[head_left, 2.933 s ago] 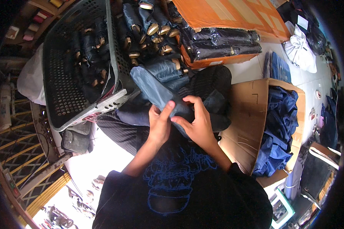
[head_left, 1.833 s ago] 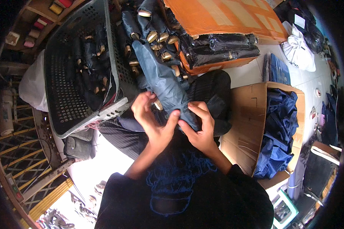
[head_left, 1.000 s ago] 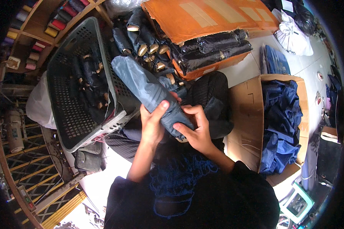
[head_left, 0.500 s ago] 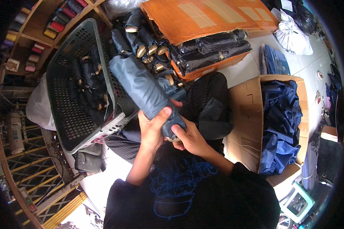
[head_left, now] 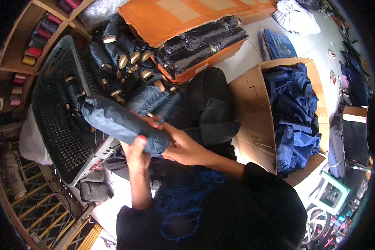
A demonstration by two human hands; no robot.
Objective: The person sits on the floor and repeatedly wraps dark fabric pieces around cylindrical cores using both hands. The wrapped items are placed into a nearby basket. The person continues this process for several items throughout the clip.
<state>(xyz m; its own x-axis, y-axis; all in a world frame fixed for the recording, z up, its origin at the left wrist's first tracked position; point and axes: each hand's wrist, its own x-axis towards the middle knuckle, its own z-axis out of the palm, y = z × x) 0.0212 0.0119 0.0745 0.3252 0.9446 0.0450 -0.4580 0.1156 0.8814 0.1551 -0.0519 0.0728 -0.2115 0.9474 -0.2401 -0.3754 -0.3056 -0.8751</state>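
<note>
A grey-blue folding umbrella [head_left: 112,119] in a fabric sleeve lies slantwise between my hands, its far end up to the left over the basket's rim. My left hand [head_left: 136,156] grips it from beneath near its lower end, thumb on top. My right hand [head_left: 182,146] wraps that lower end, with some fingers hidden behind the fabric. Beyond my hands, more grey-blue sleeved umbrellas [head_left: 148,100] lie by my legs. Several dark folded umbrellas [head_left: 123,62] with pale handle ends are heaped behind them.
At left stands a dark perforated basket [head_left: 62,146] holding dark umbrellas. An orange carton [head_left: 166,21] with black wrapped bundles is at the back. A cardboard box [head_left: 252,121] of blue fabric stands right. Thread spools fill the wooden shelf [head_left: 18,62].
The umbrella has swung down to the left and lies flatter. Both hands have turned with it, and my right hand has shifted its hold on the lower end. The whole view has shifted.
</note>
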